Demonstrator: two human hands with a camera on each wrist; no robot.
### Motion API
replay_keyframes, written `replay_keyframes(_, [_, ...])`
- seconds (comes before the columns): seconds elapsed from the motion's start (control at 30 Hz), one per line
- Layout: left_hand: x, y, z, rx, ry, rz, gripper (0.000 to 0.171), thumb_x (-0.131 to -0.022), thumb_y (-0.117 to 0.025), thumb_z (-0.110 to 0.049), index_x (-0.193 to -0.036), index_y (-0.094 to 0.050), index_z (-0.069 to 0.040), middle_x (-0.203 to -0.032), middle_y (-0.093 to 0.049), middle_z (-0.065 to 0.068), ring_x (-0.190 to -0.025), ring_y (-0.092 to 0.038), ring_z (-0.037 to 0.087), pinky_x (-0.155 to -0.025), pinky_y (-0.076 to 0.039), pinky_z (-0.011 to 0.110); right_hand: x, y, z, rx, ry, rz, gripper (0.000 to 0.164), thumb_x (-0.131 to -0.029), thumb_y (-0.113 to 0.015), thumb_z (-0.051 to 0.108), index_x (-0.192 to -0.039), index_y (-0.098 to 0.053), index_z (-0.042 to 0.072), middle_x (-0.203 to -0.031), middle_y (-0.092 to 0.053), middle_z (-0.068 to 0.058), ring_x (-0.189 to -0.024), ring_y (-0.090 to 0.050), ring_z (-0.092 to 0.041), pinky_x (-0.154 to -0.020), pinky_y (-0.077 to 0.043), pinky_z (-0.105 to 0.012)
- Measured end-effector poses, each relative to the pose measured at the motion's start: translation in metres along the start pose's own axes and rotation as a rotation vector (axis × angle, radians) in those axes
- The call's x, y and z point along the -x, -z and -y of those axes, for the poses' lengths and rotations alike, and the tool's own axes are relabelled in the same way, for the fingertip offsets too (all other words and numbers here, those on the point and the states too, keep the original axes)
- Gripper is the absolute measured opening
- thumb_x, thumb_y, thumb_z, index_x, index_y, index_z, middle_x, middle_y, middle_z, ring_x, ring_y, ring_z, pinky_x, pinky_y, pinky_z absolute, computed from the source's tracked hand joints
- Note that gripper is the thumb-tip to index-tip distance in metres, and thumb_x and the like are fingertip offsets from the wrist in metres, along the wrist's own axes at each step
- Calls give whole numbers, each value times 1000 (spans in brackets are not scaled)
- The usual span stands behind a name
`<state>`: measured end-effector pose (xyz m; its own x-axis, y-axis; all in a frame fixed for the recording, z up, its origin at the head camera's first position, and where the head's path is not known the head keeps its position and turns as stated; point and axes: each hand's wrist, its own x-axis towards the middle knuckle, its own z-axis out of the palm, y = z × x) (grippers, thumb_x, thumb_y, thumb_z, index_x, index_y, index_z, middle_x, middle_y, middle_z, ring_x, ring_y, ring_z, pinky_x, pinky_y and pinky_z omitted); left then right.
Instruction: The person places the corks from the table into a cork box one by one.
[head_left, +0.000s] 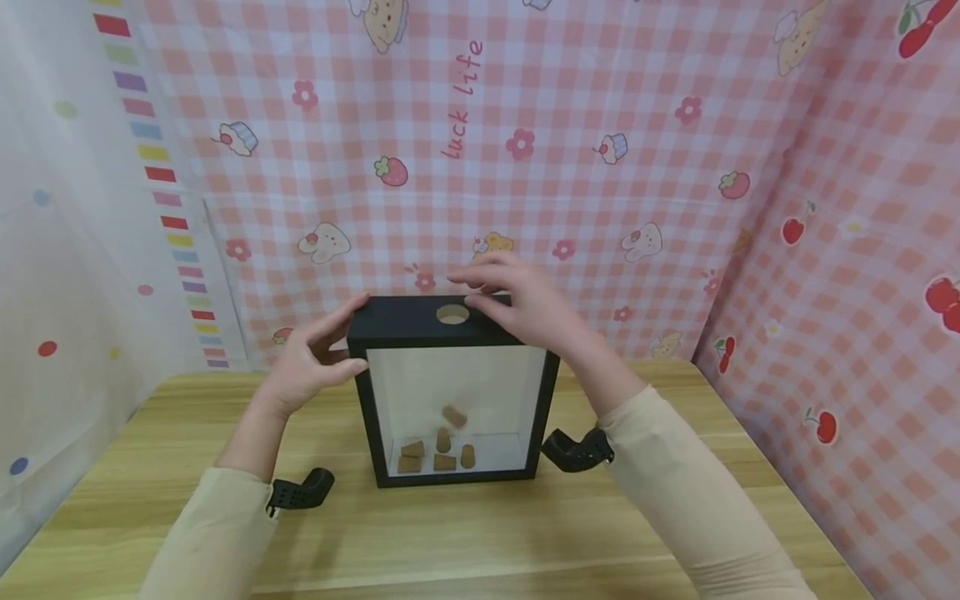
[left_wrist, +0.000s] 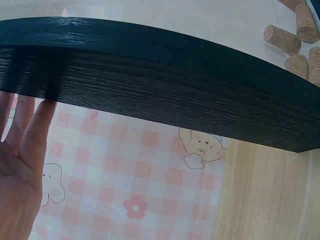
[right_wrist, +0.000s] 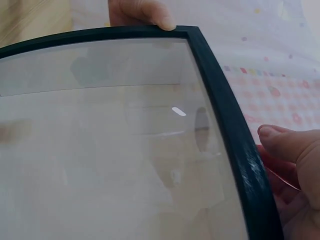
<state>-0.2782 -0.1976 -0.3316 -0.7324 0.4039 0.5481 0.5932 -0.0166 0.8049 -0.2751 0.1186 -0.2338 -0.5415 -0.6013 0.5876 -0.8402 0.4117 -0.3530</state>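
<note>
A black box frame (head_left: pixel 435 329) with a clear front stands upright on the table, a round hole (head_left: pixel 452 314) in its top. Several corks (head_left: pixel 445 462) lie or stand at the bottom inside. One blurred cork (head_left: pixel 454 416) hangs in mid-air above them. My left hand (head_left: pixel 309 367) holds the frame's upper left corner, thumb at the front and fingers along the side and back; the left wrist view shows these fingers (left_wrist: pixel 35 132) against the black side. My right hand (head_left: pixel 521 300) hovers at the top just right of the hole, fingers loosely bent, with nothing visible between them.
The wooden table (head_left: pixel 450 542) extends around the frame. Behind it hangs a pink checked cloth (head_left: pixel 570 200), which also covers the right side. Black wrist mounts (head_left: pixel 577 450) stick out from both sleeves.
</note>
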Motion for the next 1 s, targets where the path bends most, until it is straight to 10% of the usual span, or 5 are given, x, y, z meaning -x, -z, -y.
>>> replay_keyframes(1.0, [1, -1, -1, -41, 32, -12, 77, -86, -66, 12, -154, -38, -13, -160, -31, 3, -143, -33, 18, -97, -44, 24, 122, 65, -25, -90, -115, -279, 43, -89, -65, -12, -130, -64, 0, -112, -69, -15, -107, -62, -8, -92, -47, -21])
